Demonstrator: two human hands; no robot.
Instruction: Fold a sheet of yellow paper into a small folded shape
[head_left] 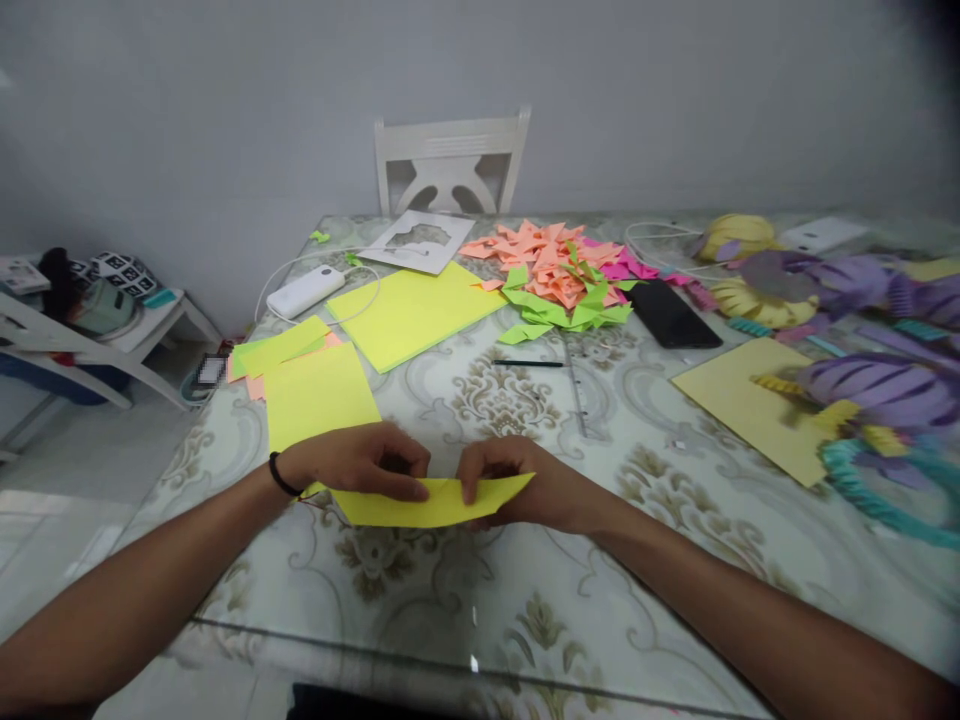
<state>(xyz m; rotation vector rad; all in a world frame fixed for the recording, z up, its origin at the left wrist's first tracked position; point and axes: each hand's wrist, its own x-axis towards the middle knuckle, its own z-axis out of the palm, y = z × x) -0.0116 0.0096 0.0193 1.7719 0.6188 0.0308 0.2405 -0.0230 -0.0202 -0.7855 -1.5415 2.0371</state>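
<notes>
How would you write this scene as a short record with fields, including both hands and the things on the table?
Left hand: pinches a bright yellow paper piece
Right hand: pinches the same piece
Beside left hand: flat bright yellow paper sheet
Farther left: rounded white plastic device with cable
Far middle: pile of orange folded paper pieces, green folded paper pieces in front
Right: flat black rectangular phone
Surface: pale table with gold floral pattern

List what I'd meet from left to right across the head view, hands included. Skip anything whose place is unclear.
Wristband → left hand → right hand, both hands holding one yellow paper → phone → teal ring.
</notes>
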